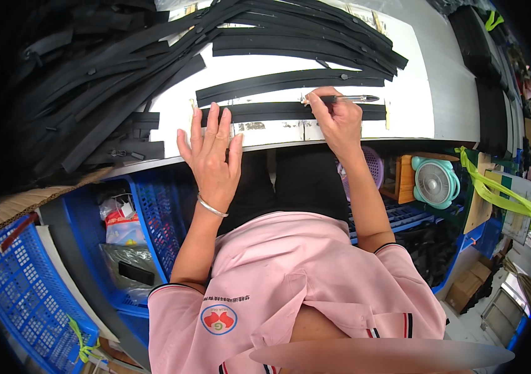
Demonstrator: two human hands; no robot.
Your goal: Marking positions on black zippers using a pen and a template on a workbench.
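At left, your left hand (215, 146) spreads open over the near black strip (271, 112). Your right hand (340, 118) curls, gripping a pen (359, 98).

A zipper strip (271, 112) lies on a sheet (414, 103) near the front edge of a table (455, 93), the left hand (215, 146) on its left end, the right hand (340, 121), with a pen (356, 98), over its right half. A second strip (278, 85) lies just behind, and a bundle of strips (290, 45) behind that. A heap of strips (72, 106) covers the table's left. Below, crates (22, 280) stand left, a fan (434, 182) right.
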